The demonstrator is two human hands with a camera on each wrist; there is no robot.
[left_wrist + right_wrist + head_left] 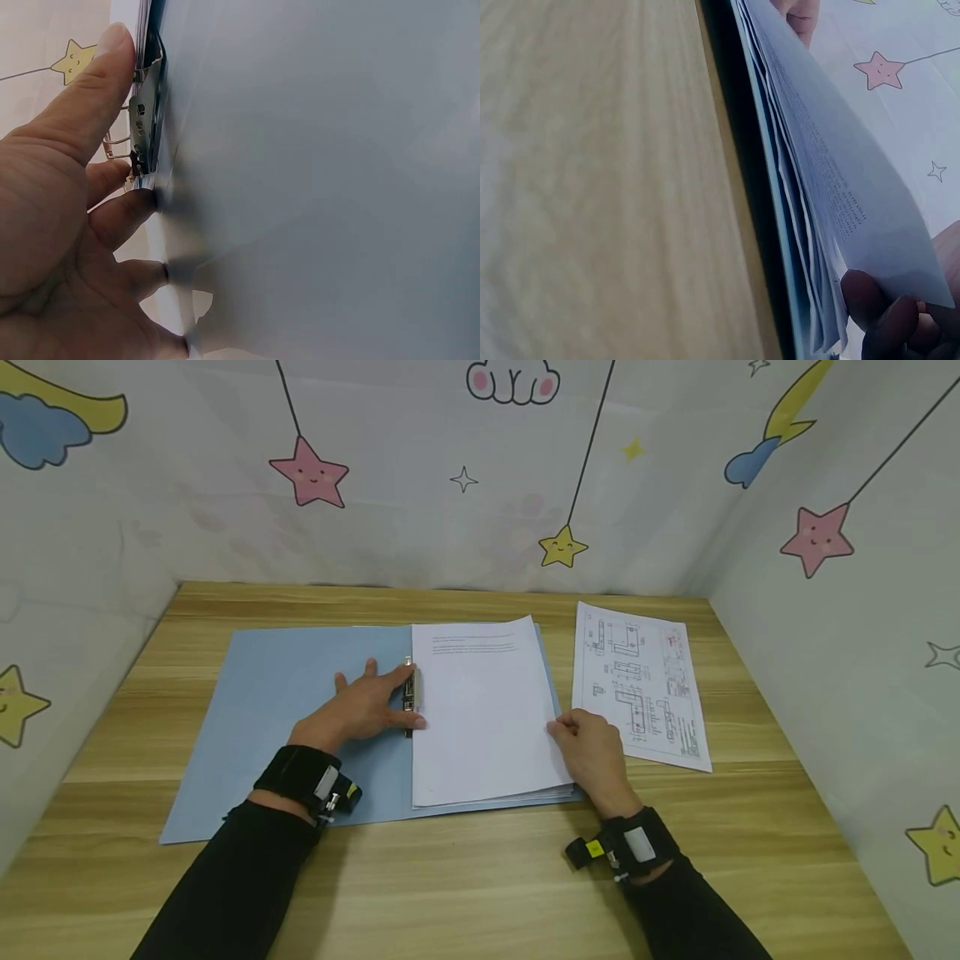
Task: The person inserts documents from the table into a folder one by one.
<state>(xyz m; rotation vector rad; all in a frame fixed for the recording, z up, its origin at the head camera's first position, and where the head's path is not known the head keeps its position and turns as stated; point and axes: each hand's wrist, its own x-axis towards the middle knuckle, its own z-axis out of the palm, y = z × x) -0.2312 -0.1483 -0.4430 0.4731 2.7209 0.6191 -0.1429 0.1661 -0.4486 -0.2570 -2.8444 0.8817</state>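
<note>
A light blue folder [262, 710] lies spread out on the wooden table, a stack of white paper [480, 718] on its right half. Along the stack's left edge runs a metal binder clip [408, 695]. My left hand [363, 703] rests there with fingers spread, thumb and forefinger touching the two ends of the clip. In the left wrist view the thumb lies against the metal clip [146, 120]. With thumb and fingertips, my right hand [596, 756] pinches the top sheet at its right edge. The right wrist view shows this sheet [855, 180] lifted and bowed above the others.
To the right of the folder lies a loose sheet with technical drawings [648, 689], close by the right hand. White walls with printed stars stand behind and beside the wooden table [450, 885].
</note>
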